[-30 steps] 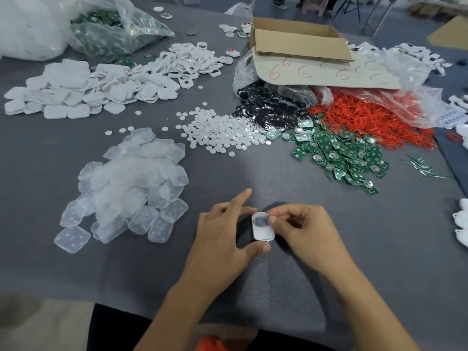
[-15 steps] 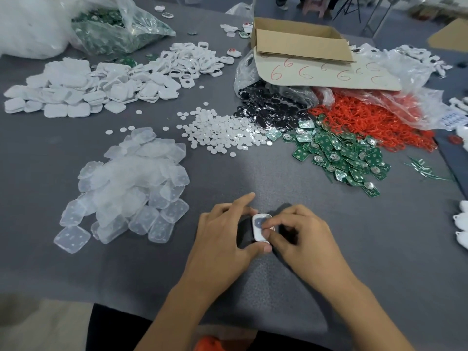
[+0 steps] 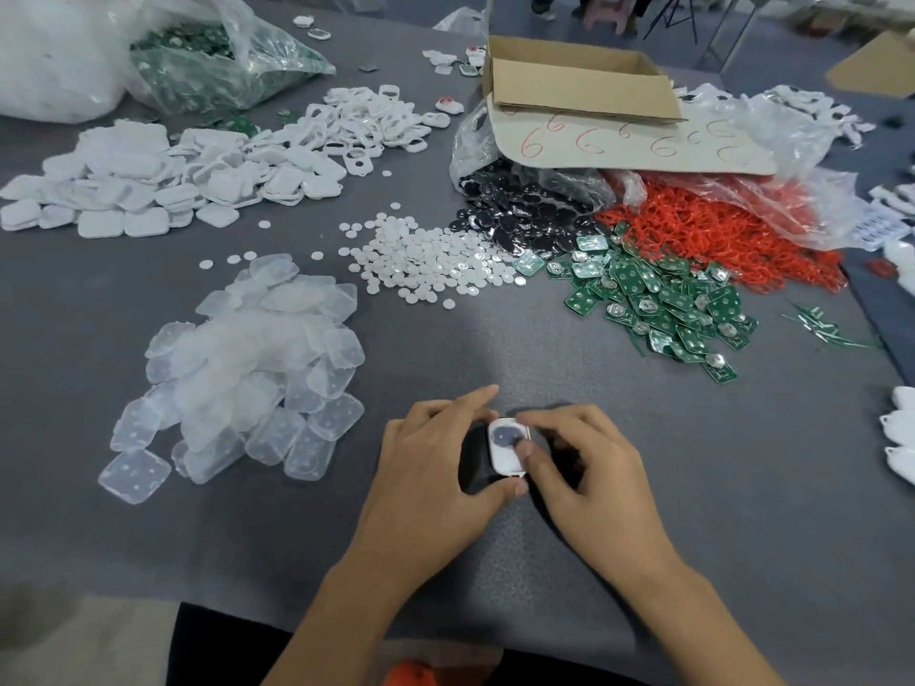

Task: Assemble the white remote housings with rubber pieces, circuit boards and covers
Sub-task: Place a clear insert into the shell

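Lower centre: left hand [image 3: 435, 467] grips white remote housing [image 3: 506, 449] by edges; right hand [image 3: 579, 462] thumb presses dark round insert. Best press flat, centred, housing steady.

Circuit boards [image 3: 658, 299] before cardboard box [image 3: 584, 99]

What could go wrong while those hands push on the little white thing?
The white housing is only pinched at its ends by the left hand, so it might slip or flip while the right hand presses on it. The dark round piece could also end up crooked if the thumb pushes off-centre.
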`<action>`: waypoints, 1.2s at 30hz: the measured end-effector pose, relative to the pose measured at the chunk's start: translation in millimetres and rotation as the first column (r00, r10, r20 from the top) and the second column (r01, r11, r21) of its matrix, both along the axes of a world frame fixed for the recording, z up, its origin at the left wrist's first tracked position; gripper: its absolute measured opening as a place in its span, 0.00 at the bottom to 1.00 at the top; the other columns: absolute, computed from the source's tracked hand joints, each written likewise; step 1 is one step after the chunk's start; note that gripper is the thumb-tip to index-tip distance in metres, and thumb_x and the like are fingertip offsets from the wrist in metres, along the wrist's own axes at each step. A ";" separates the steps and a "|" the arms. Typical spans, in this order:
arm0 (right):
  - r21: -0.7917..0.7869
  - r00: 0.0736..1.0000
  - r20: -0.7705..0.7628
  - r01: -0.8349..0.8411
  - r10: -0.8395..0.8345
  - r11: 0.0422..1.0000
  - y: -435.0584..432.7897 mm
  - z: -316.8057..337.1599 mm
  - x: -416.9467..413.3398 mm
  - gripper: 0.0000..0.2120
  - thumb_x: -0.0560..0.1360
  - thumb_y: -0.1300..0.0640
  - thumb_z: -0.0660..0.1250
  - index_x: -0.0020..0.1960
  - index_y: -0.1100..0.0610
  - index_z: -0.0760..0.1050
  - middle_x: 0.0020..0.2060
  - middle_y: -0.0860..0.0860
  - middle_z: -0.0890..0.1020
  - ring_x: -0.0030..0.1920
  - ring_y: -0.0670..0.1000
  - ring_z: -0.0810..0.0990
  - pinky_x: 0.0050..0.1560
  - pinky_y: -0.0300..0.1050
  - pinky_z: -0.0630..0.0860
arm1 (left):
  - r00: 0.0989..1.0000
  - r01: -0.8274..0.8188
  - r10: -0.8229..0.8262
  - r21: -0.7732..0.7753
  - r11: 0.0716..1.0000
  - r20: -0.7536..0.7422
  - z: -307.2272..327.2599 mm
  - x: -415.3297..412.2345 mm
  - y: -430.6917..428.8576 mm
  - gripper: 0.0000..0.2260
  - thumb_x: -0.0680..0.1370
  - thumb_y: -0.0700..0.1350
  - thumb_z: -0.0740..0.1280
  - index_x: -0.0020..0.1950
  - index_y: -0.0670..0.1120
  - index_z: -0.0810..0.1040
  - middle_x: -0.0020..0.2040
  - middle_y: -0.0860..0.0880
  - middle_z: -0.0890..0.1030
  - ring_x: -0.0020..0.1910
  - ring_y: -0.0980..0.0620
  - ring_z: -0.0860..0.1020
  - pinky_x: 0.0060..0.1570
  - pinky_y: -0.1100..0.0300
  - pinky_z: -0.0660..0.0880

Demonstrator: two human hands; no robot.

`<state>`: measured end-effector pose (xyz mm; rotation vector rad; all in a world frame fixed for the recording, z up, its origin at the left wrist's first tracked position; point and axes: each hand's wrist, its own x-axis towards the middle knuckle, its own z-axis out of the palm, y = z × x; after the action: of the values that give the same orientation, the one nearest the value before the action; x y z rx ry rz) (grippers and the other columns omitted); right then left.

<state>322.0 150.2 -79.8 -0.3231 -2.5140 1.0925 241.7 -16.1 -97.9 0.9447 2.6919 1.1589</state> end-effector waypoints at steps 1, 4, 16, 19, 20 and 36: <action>-0.024 1.000 -0.011 0.017 -0.017 1.000 -0.2 -1.0 1.2 0.13 0.76 0.56 0.73 0.58 0.43 0.81 0.48 0.40 0.78 0.49 0.45 0.80 0.49 0.30 0.72 | 1.000 -0.002 0.002 -0.001 1.000 -0.003 0.6 0.8 0.1 0.36 0.68 0.66 0.73 0.74 0.64 0.65 0.61 0.70 0.76 0.67 0.65 0.68 0.65 0.72 0.52; -0.113 0.995 -0.057 0.080 -0.087 0.990 1.9 -2.7 2.9 0.16 0.76 0.58 0.73 0.60 0.43 0.80 0.48 0.42 0.78 0.47 0.47 0.80 0.45 0.28 0.72 | 0.999 -0.004 0.004 -0.016 1.000 -0.040 4.5 3.6 2.8 0.34 0.68 0.66 0.72 0.73 0.62 0.68 0.61 0.68 0.76 0.65 0.64 0.68 0.63 0.68 0.56; 0.123 0.888 -0.025 0.459 -0.460 0.880 84.5 -0.4 -54.7 0.15 0.76 0.58 0.69 0.63 0.51 0.79 0.49 0.49 0.74 0.53 0.53 0.76 0.58 0.46 0.72 | 0.965 0.073 -0.120 0.203 0.977 0.232 33.0 -22.9 60.5 0.27 0.69 0.65 0.76 0.66 0.63 0.75 0.59 0.67 0.77 0.60 0.67 0.74 0.58 0.64 0.75; 0.252 0.840 0.024 0.520 -0.543 0.816 94.7 0.4 -81.5 0.18 0.76 0.55 0.68 0.65 0.54 0.79 0.53 0.56 0.73 0.58 0.59 0.70 0.61 0.50 0.66 | 0.982 0.067 -0.102 0.214 0.975 0.159 41.3 -55.2 110.9 0.15 0.77 0.47 0.73 0.63 0.52 0.80 0.55 0.56 0.83 0.51 0.63 0.79 0.56 0.70 0.74; 0.291 0.821 0.028 0.539 -0.571 0.790 96.2 -1.0 -86.8 0.17 0.76 0.54 0.68 0.64 0.55 0.79 0.54 0.57 0.74 0.58 0.60 0.69 0.61 0.51 0.64 | 0.983 0.090 -0.117 0.188 0.978 0.143 42.7 -66.9 127.6 0.14 0.78 0.45 0.72 0.64 0.49 0.80 0.55 0.53 0.83 0.49 0.62 0.79 0.53 0.76 0.72; -0.163 0.905 -0.297 0.265 -0.303 0.950 92.7 0.0 -77.4 0.13 0.75 0.70 0.68 0.50 0.52 0.81 0.51 0.47 0.80 0.53 0.43 0.79 0.53 0.33 0.73 | 0.715 -0.132 -0.246 0.472 0.872 0.654 45.7 -96.3 154.1 0.15 0.76 0.36 0.75 0.60 0.49 0.81 0.55 0.48 0.84 0.54 0.53 0.82 0.52 0.59 0.81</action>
<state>244.5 242.9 -79.8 -0.4877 -2.0464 1.0797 145.4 138.0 -52.2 0.4473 1.7669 1.7842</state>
